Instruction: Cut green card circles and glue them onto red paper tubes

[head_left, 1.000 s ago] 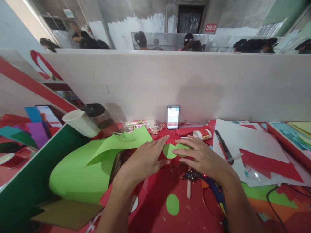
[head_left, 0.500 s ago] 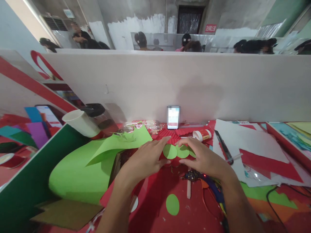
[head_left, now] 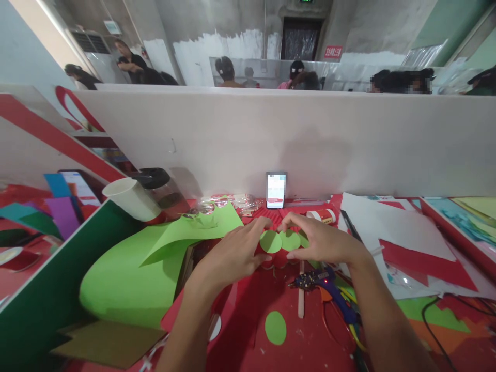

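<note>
A red paper piece [head_left: 278,260] with a scalloped lower edge lies in front of me, with green paper circles [head_left: 270,242] in a row across it. My left hand [head_left: 242,247] is curled on its left side, fingers above and thumb below the left circle. From the other side my right hand [head_left: 315,240] closes on the piece, fingertips and thumb at the middle circle [head_left: 290,241]. A further green circle is partly covered by that hand. One loose green oval [head_left: 275,328] lies on the red table nearer to me.
A glue gun [head_left: 325,283] with a lit red light and a wooden stick [head_left: 301,295] lie beside my right forearm. Green sheets [head_left: 127,284] and a white cup [head_left: 132,198] are at left. A phone [head_left: 276,190] leans against the white partition [head_left: 225,139]. White paper [head_left: 403,227] covers the right.
The view has shifted slightly. My right forearm has swung outward a little, showing more of the glue gun. Both hands stay at the red paper piece and its green circles.
</note>
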Demonstrator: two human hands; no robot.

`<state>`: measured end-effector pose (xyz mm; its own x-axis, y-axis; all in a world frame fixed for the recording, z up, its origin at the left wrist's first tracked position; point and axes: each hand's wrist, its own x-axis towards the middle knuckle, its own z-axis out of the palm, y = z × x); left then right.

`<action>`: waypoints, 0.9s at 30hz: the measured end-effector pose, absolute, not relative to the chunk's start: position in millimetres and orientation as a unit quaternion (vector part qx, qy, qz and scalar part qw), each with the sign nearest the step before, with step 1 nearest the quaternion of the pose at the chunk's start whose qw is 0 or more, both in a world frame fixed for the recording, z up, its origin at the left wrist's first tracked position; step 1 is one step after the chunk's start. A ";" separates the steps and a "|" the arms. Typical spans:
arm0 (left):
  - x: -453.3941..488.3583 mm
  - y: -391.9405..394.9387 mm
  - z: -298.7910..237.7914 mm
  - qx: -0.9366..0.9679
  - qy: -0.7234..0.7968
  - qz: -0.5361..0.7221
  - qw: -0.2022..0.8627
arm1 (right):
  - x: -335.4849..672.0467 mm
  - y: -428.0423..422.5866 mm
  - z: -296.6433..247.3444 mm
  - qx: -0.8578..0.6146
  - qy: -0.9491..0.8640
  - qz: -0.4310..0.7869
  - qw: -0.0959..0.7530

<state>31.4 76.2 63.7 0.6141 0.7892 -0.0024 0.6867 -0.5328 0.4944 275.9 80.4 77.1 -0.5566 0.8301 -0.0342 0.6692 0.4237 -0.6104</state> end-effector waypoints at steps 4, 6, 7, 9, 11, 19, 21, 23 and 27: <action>30.9 78.0 64.6 0.882 0.399 0.122 0.221 | 274.8 79.1 78.8 -0.454 -0.829 0.292 0.143; 30.7 79.2 64.3 0.887 0.389 0.119 0.216 | 273.9 78.8 79.8 -0.457 -0.827 0.294 0.143; 30.6 79.7 63.9 0.890 0.385 0.119 0.213 | 273.5 78.6 80.2 -0.459 -0.826 0.294 0.142; 30.5 80.5 63.0 0.894 0.379 0.121 0.208 | 272.9 78.3 80.6 -0.463 -0.825 0.292 0.142; 30.5 81.0 61.9 0.896 0.376 0.123 0.203 | 272.7 78.4 80.5 -0.468 -0.822 0.293 0.139; 31.3 82.3 58.4 0.897 0.379 0.121 0.193 | 273.7 80.9 81.4 -0.474 -0.809 0.325 0.122; 31.4 82.1 58.7 0.897 0.380 0.123 0.192 | 273.8 81.4 81.6 -0.472 -0.810 0.327 0.124; 31.6 81.6 59.7 0.895 0.384 0.122 0.194 | 274.2 81.7 81.5 -0.472 -0.809 0.327 0.126; 31.7 80.0 60.6 0.881 0.401 0.131 0.213 | 276.1 81.5 81.3 -0.472 -0.807 0.332 0.125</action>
